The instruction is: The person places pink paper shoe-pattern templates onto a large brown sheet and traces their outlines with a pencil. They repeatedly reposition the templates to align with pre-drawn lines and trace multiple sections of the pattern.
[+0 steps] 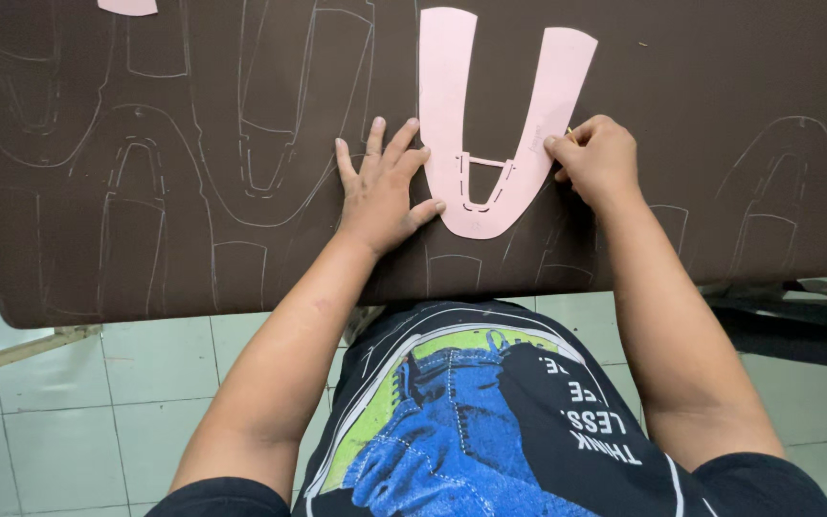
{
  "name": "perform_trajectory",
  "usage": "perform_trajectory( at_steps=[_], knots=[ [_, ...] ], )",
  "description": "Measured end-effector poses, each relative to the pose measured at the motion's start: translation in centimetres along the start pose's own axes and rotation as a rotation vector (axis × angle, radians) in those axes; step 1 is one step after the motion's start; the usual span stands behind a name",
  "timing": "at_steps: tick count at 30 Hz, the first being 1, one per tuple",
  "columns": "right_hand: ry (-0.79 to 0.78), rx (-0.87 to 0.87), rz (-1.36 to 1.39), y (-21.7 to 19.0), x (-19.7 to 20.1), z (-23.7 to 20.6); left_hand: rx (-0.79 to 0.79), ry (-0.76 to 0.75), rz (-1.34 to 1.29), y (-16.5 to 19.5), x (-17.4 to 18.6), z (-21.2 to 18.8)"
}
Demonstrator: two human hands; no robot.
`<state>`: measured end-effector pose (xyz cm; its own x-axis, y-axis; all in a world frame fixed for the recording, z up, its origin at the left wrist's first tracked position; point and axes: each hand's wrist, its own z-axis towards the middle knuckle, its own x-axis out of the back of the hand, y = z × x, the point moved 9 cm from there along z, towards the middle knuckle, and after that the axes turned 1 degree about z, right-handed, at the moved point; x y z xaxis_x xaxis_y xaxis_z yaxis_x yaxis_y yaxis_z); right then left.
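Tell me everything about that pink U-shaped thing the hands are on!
The pink U-shaped template is a thin, flat cut-out that looks like card or paper. Two long arms point away from the person and join in a rounded base nearest them. Slots and dashes are cut around a small opening near the base. It lies flat on the dark brown sheet, among pale traced outlines. The left hand presses its left edge with spread fingers; the right hand pinches something small at its right edge.

A pale pink U-shaped paper template [490, 144] lay flat on a dark brown sheet [701, 115] marked with chalk outlines. The left hand [380, 187] pressed spread fingers at the template's left edge, while the right hand [597, 158] pinched a small marker, barely visible, against its right edge.
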<state>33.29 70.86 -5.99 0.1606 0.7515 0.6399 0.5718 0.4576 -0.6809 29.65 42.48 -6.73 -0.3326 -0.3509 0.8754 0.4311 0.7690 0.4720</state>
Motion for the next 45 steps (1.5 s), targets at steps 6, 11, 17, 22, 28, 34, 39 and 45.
perform_trajectory(
  at_steps=[6, 11, 17, 22, 28, 34, 39, 45],
  knots=[
    [0.113, 0.22, -0.278, -2.5, 1.7, 1.2, -0.087, 0.038, -0.012, 0.6, 0.3, 0.0],
    [0.123, 0.494, -0.269, -4.7, 3.0, 4.9, -0.112, 0.078, 0.025, 0.9, -0.3, -0.4],
    [-0.126, 0.287, -0.036, -2.4, 2.6, 7.8, -0.039, 0.187, 0.12, 2.5, -2.1, -2.7],
    [-0.165, 0.238, -0.045, -2.5, 2.6, 7.9, -0.025, 0.093, 0.083, 2.9, -3.2, -3.0],
    [-0.189, 0.212, -0.049, -2.8, 2.8, 7.7, -0.03, 0.122, 0.116, 3.0, -2.7, -3.3],
    [-0.19, 0.293, -0.126, -2.9, 2.9, 7.3, -0.041, 0.161, 0.062, 2.8, -2.8, -3.7],
    [-0.217, 0.374, -0.069, -2.6, 3.0, 7.3, -0.086, 0.281, -0.022, 3.0, -2.5, -4.5],
    [-0.207, 0.435, -0.104, -1.7, 3.3, 7.4, -0.101, 0.294, -0.019, 3.2, -3.3, -4.7]
  ],
)
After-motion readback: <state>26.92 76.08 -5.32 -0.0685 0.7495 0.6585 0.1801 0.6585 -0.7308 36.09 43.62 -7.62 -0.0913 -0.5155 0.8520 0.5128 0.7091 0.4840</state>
